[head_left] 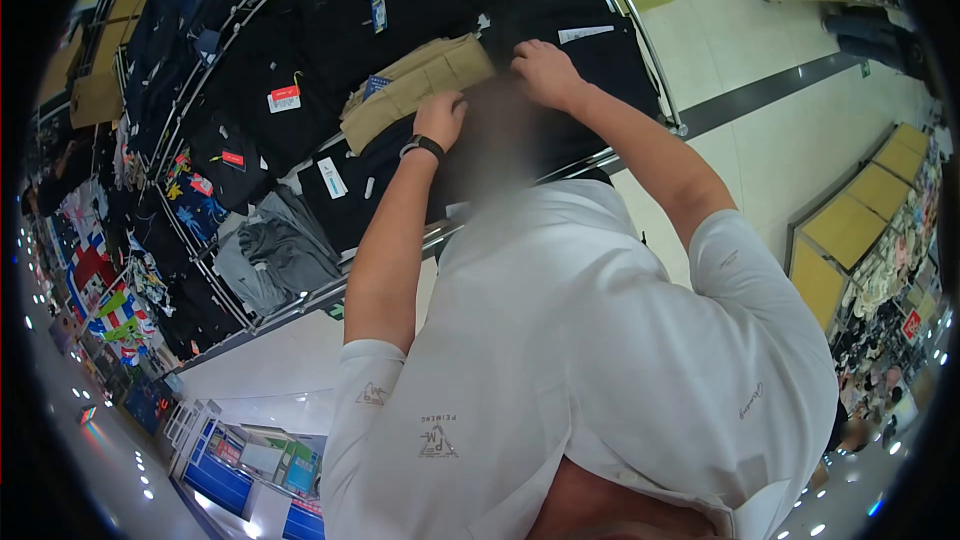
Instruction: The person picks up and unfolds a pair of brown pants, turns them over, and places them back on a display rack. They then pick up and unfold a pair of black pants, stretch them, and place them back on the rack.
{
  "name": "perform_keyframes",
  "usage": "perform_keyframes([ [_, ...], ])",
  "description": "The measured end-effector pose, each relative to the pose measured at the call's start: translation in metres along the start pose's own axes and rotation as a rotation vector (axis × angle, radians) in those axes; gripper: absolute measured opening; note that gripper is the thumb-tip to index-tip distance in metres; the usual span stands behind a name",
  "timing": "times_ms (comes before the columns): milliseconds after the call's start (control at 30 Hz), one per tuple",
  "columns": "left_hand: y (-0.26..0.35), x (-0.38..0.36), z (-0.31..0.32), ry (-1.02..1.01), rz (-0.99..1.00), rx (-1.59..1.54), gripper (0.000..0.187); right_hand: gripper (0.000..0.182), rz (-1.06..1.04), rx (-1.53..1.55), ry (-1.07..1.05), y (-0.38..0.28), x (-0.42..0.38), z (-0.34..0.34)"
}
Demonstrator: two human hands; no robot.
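My left hand (441, 121), with a dark wristband, has its fingers curled over a dark folded garment (385, 150) at the lower edge of folded khaki trousers (420, 80). Further right, my right hand (546, 74) is also bent closed, at the edge of black folded clothing (600, 80). Its fingertips point toward the khaki trousers' right end. A blurred grey-brown patch between the hands hides part of the cloth, so exactly what each hand grips is partly covered. A blue tag (376, 86) lies on the khaki trousers.
A metal rail (650, 50) borders the display of dark clothes. Grey folded clothes (275, 255) lie at its near left, and red-and-white tags (285, 98) sit on black garments. Yellow-topped display stands (848, 225) are on the right, across pale floor tiles (720, 30).
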State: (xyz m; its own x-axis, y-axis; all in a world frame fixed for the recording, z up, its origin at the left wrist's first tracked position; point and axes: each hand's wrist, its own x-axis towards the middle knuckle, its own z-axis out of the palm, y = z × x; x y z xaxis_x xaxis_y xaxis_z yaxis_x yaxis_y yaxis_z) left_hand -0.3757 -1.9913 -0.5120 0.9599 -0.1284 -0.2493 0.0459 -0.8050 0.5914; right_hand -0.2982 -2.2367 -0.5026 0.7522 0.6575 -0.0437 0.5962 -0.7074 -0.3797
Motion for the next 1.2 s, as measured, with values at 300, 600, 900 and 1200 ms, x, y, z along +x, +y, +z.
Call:
perform_keyframes([
  [300, -0.002, -0.010, 0.004, 0.092, 0.011, 0.161, 0.018, 0.014, -0.023, -0.011, -0.023, 0.001, -0.006, 0.000],
  [600, 0.011, -0.042, 0.009, 0.004, 0.186, 0.145, 0.009, 0.016, -0.128, 0.049, -0.226, 0.003, -0.050, -0.012],
  [900, 0.007, -0.028, 0.003, 0.005, -0.027, 0.228, 0.015, 0.027, -0.019, -0.018, 0.163, -0.027, -0.020, 0.003],
  [1200, -0.007, -0.004, 0.004, 0.179, -0.037, 0.266, 0.010, 0.040, -0.025, -0.025, -0.036, -0.028, 0.007, 0.022],
])
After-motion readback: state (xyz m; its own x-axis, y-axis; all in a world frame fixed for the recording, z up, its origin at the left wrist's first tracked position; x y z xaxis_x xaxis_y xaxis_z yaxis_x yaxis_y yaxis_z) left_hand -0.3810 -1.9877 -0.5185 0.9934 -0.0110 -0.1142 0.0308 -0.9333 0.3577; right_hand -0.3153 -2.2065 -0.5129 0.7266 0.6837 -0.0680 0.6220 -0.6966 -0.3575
